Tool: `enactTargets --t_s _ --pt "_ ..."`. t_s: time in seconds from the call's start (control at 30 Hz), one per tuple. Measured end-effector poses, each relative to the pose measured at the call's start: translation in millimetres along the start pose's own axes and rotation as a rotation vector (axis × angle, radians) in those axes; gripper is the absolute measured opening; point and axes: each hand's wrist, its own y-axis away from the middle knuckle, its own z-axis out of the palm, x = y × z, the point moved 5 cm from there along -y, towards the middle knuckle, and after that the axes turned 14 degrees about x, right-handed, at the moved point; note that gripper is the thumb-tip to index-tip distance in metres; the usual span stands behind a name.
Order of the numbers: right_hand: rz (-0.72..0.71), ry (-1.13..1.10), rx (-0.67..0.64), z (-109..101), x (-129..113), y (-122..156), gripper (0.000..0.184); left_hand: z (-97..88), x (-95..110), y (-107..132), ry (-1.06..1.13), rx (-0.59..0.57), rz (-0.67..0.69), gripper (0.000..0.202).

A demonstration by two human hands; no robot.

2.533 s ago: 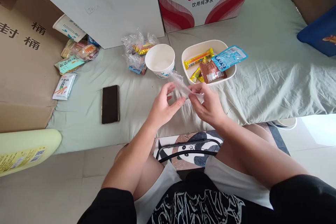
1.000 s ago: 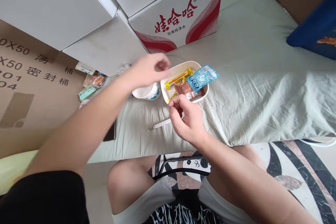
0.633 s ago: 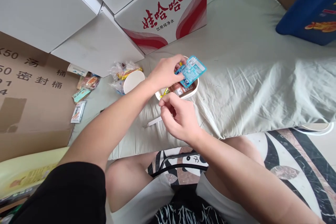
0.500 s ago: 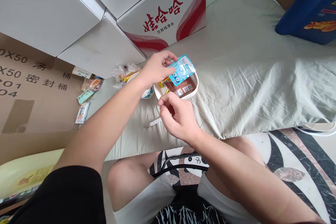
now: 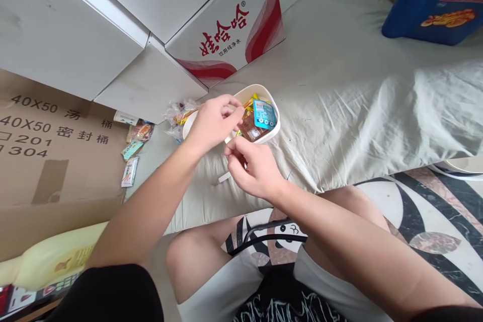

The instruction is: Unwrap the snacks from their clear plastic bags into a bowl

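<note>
The red-white carton (image 5: 230, 43) reads "娃哈哈", the brown box (image 5: 56, 146) "40X50", "201" and "304", the blue container (image 5: 430, 7) "200".

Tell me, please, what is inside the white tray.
A blue packet, a brown packet and yellow wrappers show. The left hand hides part of the tray; anything beneath the packets is covered.

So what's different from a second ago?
The left hand grasped the blue packet jutting over the tray's right rim, shifted it inward and let go; it now lies in the tray, and the hand has moved back left. The brown packet stays put, the right hand curled in front.
</note>
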Motion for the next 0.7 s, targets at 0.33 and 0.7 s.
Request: enactTargets --t_s 0.33,0.7 --pt "-0.014 0.112 -0.002 -3 11 10 0.005 -30.7 -86 108 0.394 0.112 -0.216 0.054" --pt "-0.311 0.58 -0.112 26 26 56 0.007 -48.4 -171 145 1.324 -0.175 -0.525 0.046"
